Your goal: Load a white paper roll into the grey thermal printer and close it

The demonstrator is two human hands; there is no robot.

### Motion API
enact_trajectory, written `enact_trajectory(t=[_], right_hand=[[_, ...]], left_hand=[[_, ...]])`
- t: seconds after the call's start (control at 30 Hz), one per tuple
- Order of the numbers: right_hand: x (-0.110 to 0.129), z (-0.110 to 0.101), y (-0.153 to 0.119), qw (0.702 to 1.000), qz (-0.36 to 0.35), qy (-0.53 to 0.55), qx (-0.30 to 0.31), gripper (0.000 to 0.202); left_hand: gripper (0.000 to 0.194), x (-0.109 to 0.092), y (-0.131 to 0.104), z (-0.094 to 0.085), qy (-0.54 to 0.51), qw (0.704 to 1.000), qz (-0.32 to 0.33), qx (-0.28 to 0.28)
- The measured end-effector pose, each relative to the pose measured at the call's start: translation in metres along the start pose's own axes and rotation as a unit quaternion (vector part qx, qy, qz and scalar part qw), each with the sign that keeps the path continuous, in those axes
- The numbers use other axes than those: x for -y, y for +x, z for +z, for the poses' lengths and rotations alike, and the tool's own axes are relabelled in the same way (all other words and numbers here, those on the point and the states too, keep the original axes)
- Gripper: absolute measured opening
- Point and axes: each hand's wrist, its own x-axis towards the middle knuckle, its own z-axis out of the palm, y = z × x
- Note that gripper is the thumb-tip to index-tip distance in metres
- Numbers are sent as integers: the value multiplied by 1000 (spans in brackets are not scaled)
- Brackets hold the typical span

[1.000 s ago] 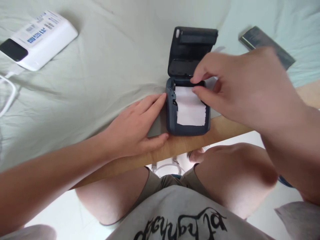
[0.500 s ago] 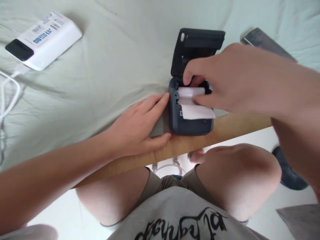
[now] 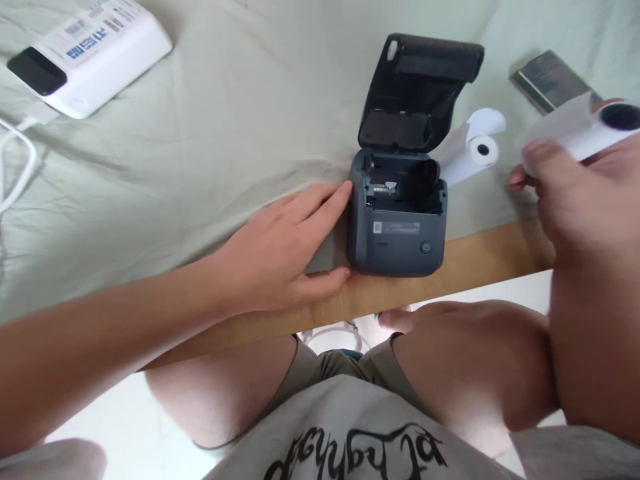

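Note:
A dark blue-grey portable label printer [image 3: 400, 243] stands at the table's front edge with its black lid [image 3: 425, 93] raised. No roll lies in its bay. My left hand [image 3: 295, 247] rests flat on the cloth with fingers stretched, the fingertips against the printer's left side. At the right, my right hand [image 3: 575, 180] grips a white paper roll [image 3: 587, 130] with a dark core and a loose end sticking out to the left. Another, slimmer paper roll [image 3: 460, 157] lies on the cloth just right of the printer, its end partly unrolled.
At the far left is a white power bank [image 3: 105, 60] with a black display and a white cable [image 3: 30, 157] plugged in. A dark flat box-like object [image 3: 553, 80] lies at the upper right. The wooden table edge [image 3: 480, 250] runs above my knees.
My right hand has lifted the paper roll out of the printer and carried it right. The slimmer roll beside the printer has come into sight. My left hand stays by the printer.

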Motion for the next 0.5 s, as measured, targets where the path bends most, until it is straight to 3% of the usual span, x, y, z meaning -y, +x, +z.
enact_trajectory(t=[0.1,0.23,0.33,0.43,0.5], right_hand=[[-9,-13,0,993,-30,-109,32,61],[-21,-23,12,982,-98,-161,22,74],[-26,-20,16,978,-92,-179,55,89],[-13,-19,5,969,-78,-221,77,104],[8,-18,-11,972,-116,-203,36,90]], left_hand=[[89,2,-3,0,3,1000,11,-18],[89,2,-4,-2,-3,1000,11,-16],[91,3,-5,-2,-5,1000,11,-16],[87,4,-6,-2,1,1000,6,-15],[86,5,-6,-3,4,1000,13,-19]])
